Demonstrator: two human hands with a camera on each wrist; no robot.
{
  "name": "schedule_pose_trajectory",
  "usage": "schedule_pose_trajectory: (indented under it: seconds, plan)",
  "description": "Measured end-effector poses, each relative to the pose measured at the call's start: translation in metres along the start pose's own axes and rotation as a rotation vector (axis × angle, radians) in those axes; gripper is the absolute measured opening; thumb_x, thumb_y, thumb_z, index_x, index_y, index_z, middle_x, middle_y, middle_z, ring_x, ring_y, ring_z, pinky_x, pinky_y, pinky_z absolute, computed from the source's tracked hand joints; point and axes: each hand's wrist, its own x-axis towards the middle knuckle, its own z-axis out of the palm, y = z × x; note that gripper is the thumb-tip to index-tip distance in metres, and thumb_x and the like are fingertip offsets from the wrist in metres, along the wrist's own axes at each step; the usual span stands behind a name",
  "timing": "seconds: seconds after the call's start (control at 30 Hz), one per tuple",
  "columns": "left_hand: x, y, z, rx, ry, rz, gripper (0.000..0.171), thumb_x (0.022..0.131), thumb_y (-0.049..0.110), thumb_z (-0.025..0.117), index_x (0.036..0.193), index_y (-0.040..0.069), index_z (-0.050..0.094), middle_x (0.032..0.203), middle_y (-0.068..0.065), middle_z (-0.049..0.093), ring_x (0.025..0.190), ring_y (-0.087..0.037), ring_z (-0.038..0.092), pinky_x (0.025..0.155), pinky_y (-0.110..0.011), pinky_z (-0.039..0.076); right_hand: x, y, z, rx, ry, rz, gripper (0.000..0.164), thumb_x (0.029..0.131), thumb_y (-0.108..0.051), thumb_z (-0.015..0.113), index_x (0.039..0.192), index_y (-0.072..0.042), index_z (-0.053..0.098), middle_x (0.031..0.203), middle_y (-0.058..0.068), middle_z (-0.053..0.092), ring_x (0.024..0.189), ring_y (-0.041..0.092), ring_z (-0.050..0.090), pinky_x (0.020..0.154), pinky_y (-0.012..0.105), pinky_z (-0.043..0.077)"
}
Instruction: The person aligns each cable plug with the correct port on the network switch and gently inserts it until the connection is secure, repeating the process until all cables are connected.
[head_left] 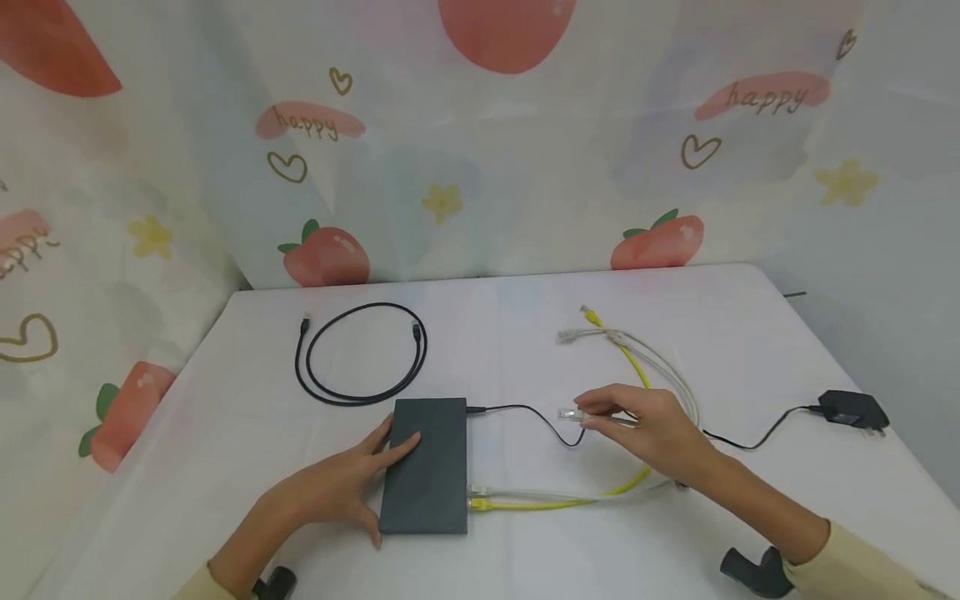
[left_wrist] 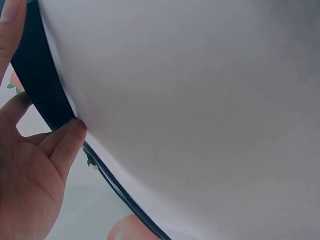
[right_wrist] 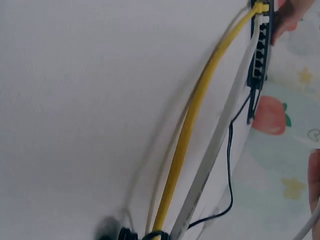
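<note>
A dark network switch (head_left: 427,467) lies on the white table. My left hand (head_left: 341,483) grips its left side, with one finger on the top face and the thumb at the near left corner. To the right, my right hand (head_left: 652,421) pinches a white Ethernet cable just behind its clear plug (head_left: 570,414), held off the switch. A yellow Ethernet cable (head_left: 540,505) and another white cable (right_wrist: 222,130) are plugged into the switch's right side. Several vacant ports (right_wrist: 259,55) show in the right wrist view. A thin black power cord (head_left: 517,407) enters near the far corner.
A coiled black cable (head_left: 367,400) lies at the back left. The free ends of the yellow and white cables, with the yellow plug (head_left: 590,314), lie at the back right. A black power adapter (head_left: 853,410) sits near the right table edge.
</note>
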Motion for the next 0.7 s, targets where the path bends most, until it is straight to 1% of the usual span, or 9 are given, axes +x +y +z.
schedule_pose_trajectory:
  seconds: [0.07,0.17,0.27,0.33,0.4,0.5,0.57,0.63,0.7]
  plan:
    - [0.0,0.0,0.0,0.003,-0.002,0.003,0.121,0.055,0.049,0.084,0.152,0.027,0.015,0.154,-0.021,-0.002,0.133,-0.038,0.027,0.093,-0.046,0.041,0.0,-0.001,0.01,0.038,-0.024,0.0,0.035,0.071,0.005,0.078,0.101,-0.012,0.069,0.093,-0.002,0.07,0.079,0.007,0.065,0.068,0.017,0.049]
    - [0.0,-0.001,-0.001,-0.002,-0.007,-0.001,0.121,0.055,0.048,0.084,0.152,0.029,0.014,0.154,-0.021,-0.003,0.134,-0.037,0.026,0.094,-0.046,0.041,0.0,-0.002,0.026,0.081,-0.059,-0.044,0.034,0.071,0.004,0.078,0.1,-0.01,0.068,0.091,-0.002,0.07,0.078,0.009,0.065,0.067,0.017,0.049]
    - [0.001,-0.001,-0.001,-0.011,-0.016,-0.016,0.121,0.055,0.047,0.085,0.152,0.03,0.013,0.155,-0.02,-0.003,0.134,-0.038,0.025,0.095,-0.047,0.04,0.0,-0.002,0.042,0.127,-0.108,-0.088,0.031,0.072,0.004,0.077,0.1,-0.006,0.067,0.09,0.002,0.07,0.077,0.01,0.066,0.067,0.018,0.049]
    - [0.001,-0.001,0.0,-0.014,-0.021,-0.025,0.122,0.055,0.047,0.085,0.152,0.031,0.013,0.155,-0.019,-0.003,0.134,-0.038,0.025,0.094,-0.047,0.04,0.0,-0.003,0.051,0.156,-0.154,-0.082,0.028,0.074,0.003,0.076,0.099,-0.004,0.067,0.091,0.004,0.07,0.078,0.01,0.066,0.068,0.018,0.05]
    - [0.001,-0.001,0.0,-0.011,-0.022,-0.023,0.122,0.055,0.048,0.085,0.152,0.03,0.013,0.155,-0.019,-0.003,0.134,-0.038,0.025,0.094,-0.047,0.04,0.0,-0.003,0.06,0.17,-0.195,-0.052,0.025,0.076,0.002,0.075,0.099,-0.003,0.067,0.093,0.005,0.07,0.079,0.009,0.065,0.068,0.02,0.051]
    - [0.001,-0.001,-0.001,0.007,-0.012,-0.005,0.122,0.054,0.048,0.085,0.152,0.029,0.014,0.154,-0.02,-0.003,0.135,-0.038,0.024,0.095,-0.046,0.04,-0.001,-0.005,0.072,0.182,-0.252,0.043,0.023,0.078,0.001,0.074,0.099,-0.004,0.067,0.09,0.002,0.07,0.079,0.005,0.064,0.069,0.022,0.051]
    - [0.002,-0.001,-0.001,0.014,-0.007,0.006,0.123,0.054,0.048,0.085,0.152,0.027,0.014,0.154,-0.021,-0.003,0.135,-0.038,0.024,0.095,-0.045,0.04,-0.001,-0.006,0.079,0.206,-0.285,0.127,0.021,0.079,0.0,0.073,0.098,-0.005,0.068,0.086,-0.002,0.07,0.077,0.004,0.063,0.069,0.023,0.051]
    - [0.003,0.0,-0.001,0.02,-0.006,0.004,0.123,0.054,0.048,0.085,0.152,0.026,0.015,0.154,-0.022,-0.003,0.134,-0.039,0.024,0.095,-0.045,0.04,-0.001,-0.007,0.086,0.227,-0.311,0.204,0.02,0.079,-0.001,0.073,0.098,-0.007,0.069,0.082,-0.007,0.068,0.075,0.003,0.063,0.069,0.023,0.051]
    - [0.003,0.001,-0.002,0.018,-0.008,-0.001,0.123,0.053,0.048,0.085,0.152,0.026,0.016,0.154,-0.022,-0.003,0.134,-0.04,0.024,0.095,-0.045,0.04,0.001,-0.008,0.092,0.243,-0.327,0.255,0.019,0.079,-0.003,0.074,0.097,-0.009,0.07,0.079,-0.009,0.067,0.072,0.003,0.062,0.068,0.023,0.051]
